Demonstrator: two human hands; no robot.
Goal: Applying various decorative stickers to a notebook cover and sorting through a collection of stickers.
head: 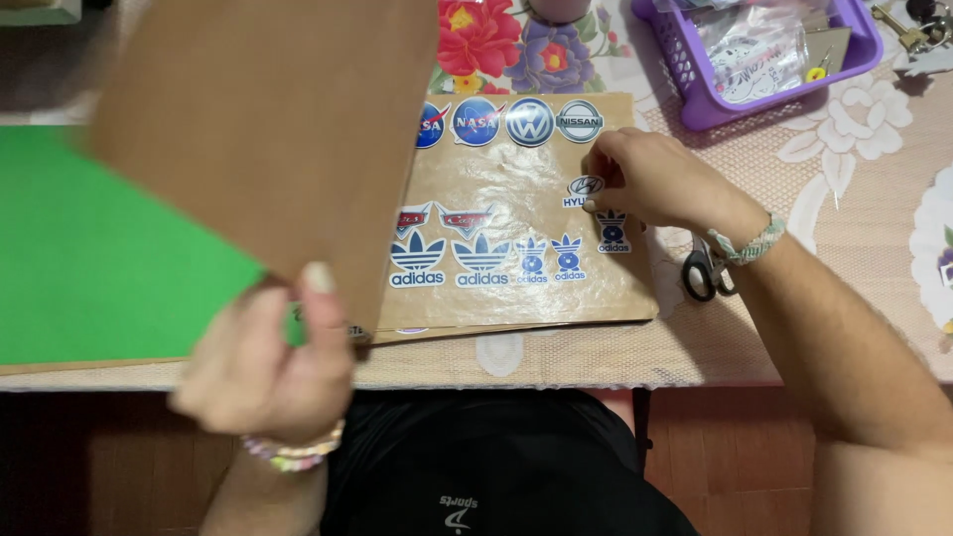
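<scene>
A brown sheet [596,288] lies flat on the table with several blue, white and red logo stickers stuck on it in rows. My right hand [650,179] rests on the sheet's right part, its fingertips pinching a small oval sticker [585,187]. My left hand [263,367] grips the lower corner of a large plain brown card [268,129] and holds it raised and tilted over the left half of the sheet, hiding whatever lies beneath. Both wrists wear bead or woven bracelets.
A green mat [89,248] covers the table's left side. Black-handled scissors [707,270] lie just right of the sheet, under my right wrist. A purple basket [695,89] with plastic packets stands at the back right. The tablecloth is lace over a flower print.
</scene>
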